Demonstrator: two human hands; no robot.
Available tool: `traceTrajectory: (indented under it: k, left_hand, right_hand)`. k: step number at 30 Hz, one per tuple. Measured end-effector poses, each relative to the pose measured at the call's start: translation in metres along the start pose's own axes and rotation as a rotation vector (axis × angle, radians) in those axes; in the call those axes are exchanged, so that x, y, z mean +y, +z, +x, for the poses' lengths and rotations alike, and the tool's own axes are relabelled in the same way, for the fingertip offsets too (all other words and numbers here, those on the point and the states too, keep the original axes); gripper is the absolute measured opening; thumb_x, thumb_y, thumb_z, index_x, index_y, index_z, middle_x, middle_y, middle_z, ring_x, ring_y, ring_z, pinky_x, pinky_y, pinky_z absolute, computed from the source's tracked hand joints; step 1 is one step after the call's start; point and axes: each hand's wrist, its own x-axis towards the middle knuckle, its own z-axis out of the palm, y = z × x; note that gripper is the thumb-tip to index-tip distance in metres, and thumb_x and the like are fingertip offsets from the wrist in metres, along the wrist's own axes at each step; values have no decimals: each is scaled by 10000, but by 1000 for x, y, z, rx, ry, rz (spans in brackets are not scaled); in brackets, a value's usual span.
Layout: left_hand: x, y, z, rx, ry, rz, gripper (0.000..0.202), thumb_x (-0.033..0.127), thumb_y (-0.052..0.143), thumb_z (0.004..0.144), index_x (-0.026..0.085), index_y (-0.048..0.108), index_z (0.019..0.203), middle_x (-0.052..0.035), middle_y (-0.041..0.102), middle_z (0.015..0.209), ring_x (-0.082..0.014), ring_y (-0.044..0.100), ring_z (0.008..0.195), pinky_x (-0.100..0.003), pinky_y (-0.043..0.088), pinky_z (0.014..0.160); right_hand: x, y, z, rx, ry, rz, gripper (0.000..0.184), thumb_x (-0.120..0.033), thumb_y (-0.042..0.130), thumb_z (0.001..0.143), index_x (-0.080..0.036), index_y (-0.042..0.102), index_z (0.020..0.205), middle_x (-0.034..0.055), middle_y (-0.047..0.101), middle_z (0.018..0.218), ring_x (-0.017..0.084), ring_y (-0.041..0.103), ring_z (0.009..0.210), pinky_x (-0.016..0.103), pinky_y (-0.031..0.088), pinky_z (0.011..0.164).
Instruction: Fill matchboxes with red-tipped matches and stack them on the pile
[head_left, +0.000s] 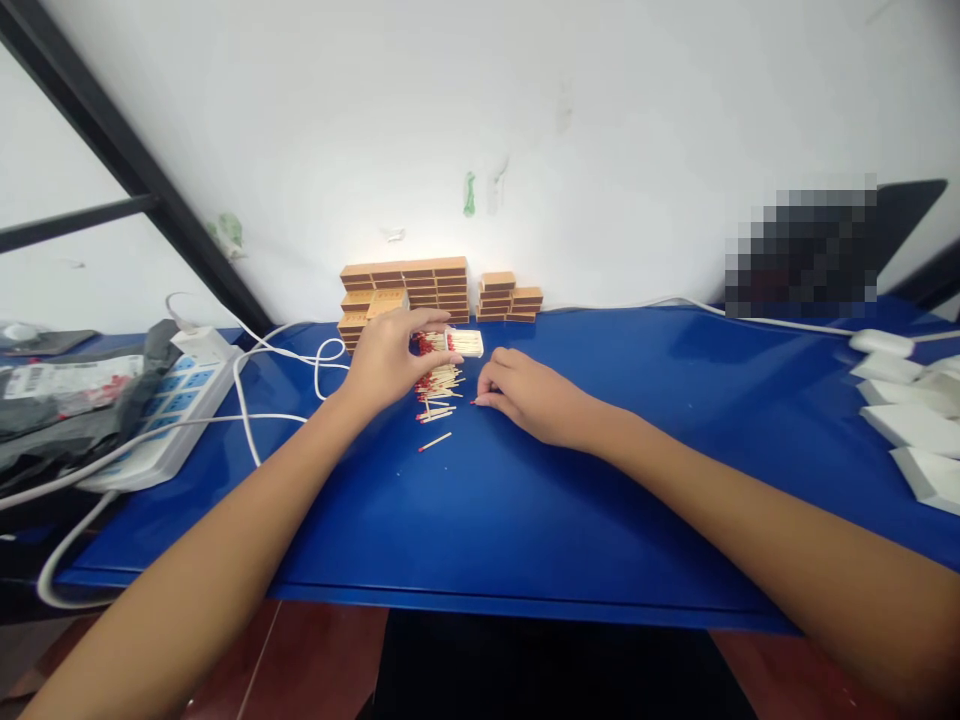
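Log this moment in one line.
left grip: matchbox tray, matches inside | right grip: match, red head showing | loose matches: beside tray, on blue table | stacked matchboxes: near wall

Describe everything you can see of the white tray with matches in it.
The white tray is small, oblong and open-topped, and looks like card. Pale matches lie lengthwise in it, red heads at the left end. It is beside a loose match pile on the blue table. The left hand curls around its left end; whether it grips is unclear.
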Motion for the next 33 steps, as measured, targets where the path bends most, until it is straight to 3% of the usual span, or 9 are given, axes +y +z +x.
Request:
traceTrajectory:
  k: [4, 8, 11, 18, 22, 27, 30, 33]
  left_hand:
    - [-1, 1, 0, 10, 17, -4, 457, 427, 910, 833, 229, 773, 1221, -86, 819, 1189, -312, 756, 1146, -472, 559, 1056]
    - [-2, 2, 0, 3, 37, -20, 471, 414, 915, 829, 221, 773, 1235, -89, 817, 1201, -310, 766, 1126, -469, 565, 1034]
    - [-3, 3, 0, 2, 38, -30, 489, 414, 920, 823, 215, 772, 1245, -94, 817, 1203, -313, 764, 1136, -473, 562, 1042]
    - [0, 1, 0, -4, 31, -14, 466, 411, 914, 835, 212, 773, 1231, -90, 815, 1215, -305, 766, 1120, -469, 565, 1048]
    - [-1, 2, 0, -2, 40, -7, 475, 410, 919, 829, 205, 773, 1232, -86, 819, 1203, -302, 768, 1111, -459, 570, 1028]
    - [-5, 3, 0, 5, 54, -1, 490, 381, 941, 801, 205, 774, 1227, -85, 826, 1167, -307, 773, 1100, -455, 572, 1002]
    - [-6, 5, -1, -10, 62, -3, 481, 342, 945, 796, 216, 777, 1228, -88, 825, 1170, -304, 776, 1086, -448, 579, 983]
    - [-2, 7, -2, -23, 48, -46, 533, 372, 967, 761, 218, 778, 1235, -94, 826, 1153, -309, 781, 1055, -444, 594, 949]
  right_hand:
    - [-17, 3, -3, 0, -6, 118, 145, -244, 600, 1056, -187, 658, 936, 87, 647, 1025, 230, 600, 981, 364, 481, 895]
    - [-51, 21, -1, 32, -77, 211, 144, -227, 593, 1071, -177, 665, 957, 92, 657, 1059, 221, 617, 1031, 369, 493, 948]
    - [-63, 30, 1, 15, -125, 218, 147, -249, 623, 1062, -185, 674, 940, 90, 662, 1057, 235, 617, 1074, 388, 495, 974]
    - [-50, 20, -2, -8, -99, 322, 35, -232, 703, 1010, -203, 686, 1000, 73, 677, 1089, 231, 624, 1101, 378, 500, 974]
    - [-50, 20, -3, -57, -140, 240, 132, -224, 624, 1056, -187, 694, 950, 85, 675, 1055, 237, 607, 1080, 383, 493, 958]
    - [-45, 16, -4, -30, -197, 193, 153, -251, 613, 1065, -178, 689, 954, 92, 658, 1030, 241, 602, 1042, 380, 494, 936]
    - [-29, 4, -2, 100, -143, 168, 126, -234, 619, 1055, -181, 680, 958, 87, 648, 1033, 237, 605, 1015, 375, 488, 923]
    - [-9, -9, 3, 366, 5, 105, 90, -215, 630, 1035, -194, 667, 956, 77, 628, 1023, 240, 602, 985, 376, 478, 891]
